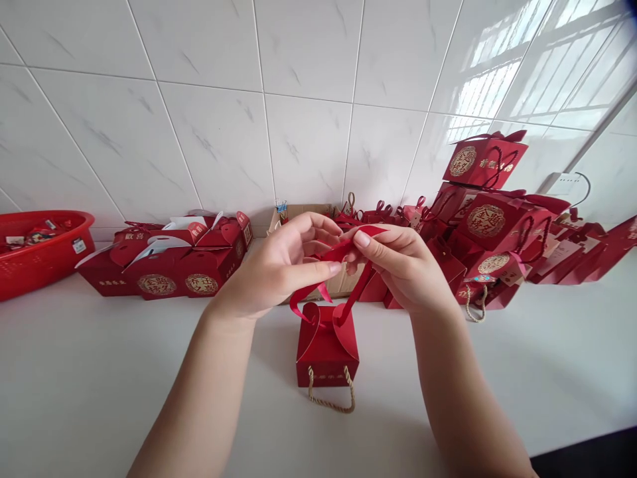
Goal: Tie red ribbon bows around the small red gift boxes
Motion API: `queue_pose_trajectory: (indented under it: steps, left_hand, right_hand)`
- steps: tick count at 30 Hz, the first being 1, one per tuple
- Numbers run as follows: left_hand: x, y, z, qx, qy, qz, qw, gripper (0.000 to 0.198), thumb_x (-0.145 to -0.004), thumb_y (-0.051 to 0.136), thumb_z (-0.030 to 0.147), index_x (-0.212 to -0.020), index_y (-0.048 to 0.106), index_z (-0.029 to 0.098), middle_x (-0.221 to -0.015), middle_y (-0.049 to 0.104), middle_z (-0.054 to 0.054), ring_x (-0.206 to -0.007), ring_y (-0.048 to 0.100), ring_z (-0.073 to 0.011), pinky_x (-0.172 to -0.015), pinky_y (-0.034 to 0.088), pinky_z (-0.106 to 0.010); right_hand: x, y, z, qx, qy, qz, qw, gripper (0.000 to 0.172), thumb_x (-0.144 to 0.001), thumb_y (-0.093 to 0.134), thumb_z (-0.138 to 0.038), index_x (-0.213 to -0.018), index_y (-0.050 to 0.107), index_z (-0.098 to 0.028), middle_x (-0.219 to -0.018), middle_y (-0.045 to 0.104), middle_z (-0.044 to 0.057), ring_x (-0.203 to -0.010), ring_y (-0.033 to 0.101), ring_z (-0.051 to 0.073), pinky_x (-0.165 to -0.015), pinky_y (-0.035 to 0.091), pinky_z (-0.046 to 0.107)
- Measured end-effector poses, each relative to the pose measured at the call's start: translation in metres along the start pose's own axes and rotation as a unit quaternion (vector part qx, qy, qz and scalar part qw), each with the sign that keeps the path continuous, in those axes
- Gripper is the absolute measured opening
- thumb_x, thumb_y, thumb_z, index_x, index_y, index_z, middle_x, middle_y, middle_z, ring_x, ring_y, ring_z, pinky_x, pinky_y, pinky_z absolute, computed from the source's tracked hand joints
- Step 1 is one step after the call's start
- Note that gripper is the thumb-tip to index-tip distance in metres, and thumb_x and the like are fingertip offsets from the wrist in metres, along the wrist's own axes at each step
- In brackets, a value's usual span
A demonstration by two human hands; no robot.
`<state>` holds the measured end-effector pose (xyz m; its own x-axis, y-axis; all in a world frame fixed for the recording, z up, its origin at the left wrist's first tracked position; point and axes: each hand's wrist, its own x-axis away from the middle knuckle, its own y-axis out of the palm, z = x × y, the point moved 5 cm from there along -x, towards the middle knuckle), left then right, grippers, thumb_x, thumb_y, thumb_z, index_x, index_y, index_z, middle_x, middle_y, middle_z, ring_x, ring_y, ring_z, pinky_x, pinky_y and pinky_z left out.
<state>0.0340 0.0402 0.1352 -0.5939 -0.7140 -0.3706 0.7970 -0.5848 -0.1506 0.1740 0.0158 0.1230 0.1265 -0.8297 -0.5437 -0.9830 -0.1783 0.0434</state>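
A small red gift box [327, 348] stands upright on the white counter in front of me, its curved top flaps folded together. A twisted gold cord handle hangs from its near side. Red ribbon [359, 293] runs up from the flaps to both hands, above the box. My left hand [286, 265] pinches the ribbon between thumb and fingers. Opposite it, my right hand [398, 262] grips the ribbon between thumb and curled fingers. Where the ribbon crosses between the hands, the fingers partly hide it.
At the left stands a red plastic basin [44, 255] with small wrapped items. Several red boxes [164, 272] sit beside it, some with raised flaps. A cardboard box [343, 282] is behind my hands. Stacked gift boxes [490, 216] and red bags [567, 255] occupy the right, against the tiled wall.
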Motion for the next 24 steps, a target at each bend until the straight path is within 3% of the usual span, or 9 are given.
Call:
queue_pose_trajectory:
  steps: [4,9,13,17,24]
  left_hand:
    - [0.000,-0.002,-0.004,-0.010,-0.029,-0.014,0.999,0.023,-0.076,0.064,0.014,-0.097,0.061,0.021,-0.096,0.066,-0.004,-0.094,0.064,-0.0186,-0.078,0.053,-0.029]
    - [-0.001,-0.003,-0.007,-0.039,-0.070,-0.001,0.997,0.017,-0.078,0.059,0.017,-0.094,0.058,0.021,-0.087,0.068,-0.004,-0.075,0.065,-0.0168,-0.060,0.050,-0.026]
    - [0.000,-0.005,-0.009,-0.069,-0.087,0.006,0.994,0.024,-0.074,0.055,0.013,-0.096,0.056,0.022,-0.089,0.068,-0.003,-0.074,0.065,-0.0187,-0.058,0.049,-0.028]
    - [0.000,-0.006,-0.010,-0.085,-0.078,0.000,0.993,0.026,-0.075,0.052,0.012,-0.097,0.055,0.024,-0.087,0.069,-0.002,-0.073,0.064,-0.0179,-0.058,0.047,-0.027]
    - [-0.002,-0.011,-0.010,-0.153,-0.063,0.053,0.985,0.016,-0.085,0.049,0.030,-0.092,0.062,0.023,-0.079,0.064,-0.002,-0.076,0.060,-0.0177,-0.062,0.044,-0.027]
  right_hand:
    - [0.003,0.003,-0.008,0.036,-0.043,-0.019,0.998,0.016,-0.085,0.062,-0.026,-0.074,0.072,-0.019,-0.070,0.067,0.002,-0.071,0.063,0.014,-0.072,0.053,0.029]
    - [0.008,0.005,-0.020,0.151,-0.103,-0.051,0.982,0.014,-0.083,0.063,-0.021,-0.073,0.073,-0.020,-0.075,0.067,0.003,-0.074,0.062,0.015,-0.070,0.051,0.030]
    - [0.012,0.005,-0.025,0.267,-0.161,-0.052,0.949,0.010,-0.078,0.063,-0.015,-0.077,0.073,-0.019,-0.077,0.067,0.005,-0.069,0.060,0.015,-0.061,0.050,0.029]
    - [0.013,0.007,-0.024,0.349,-0.193,-0.064,0.915,0.017,-0.075,0.060,-0.009,-0.083,0.073,-0.018,-0.079,0.067,0.005,-0.066,0.060,0.014,-0.057,0.050,0.027]
    - [0.012,0.007,-0.021,0.436,-0.219,-0.053,0.871,0.018,-0.076,0.059,-0.009,-0.084,0.073,-0.018,-0.083,0.068,0.005,-0.072,0.061,0.016,-0.065,0.051,0.030]
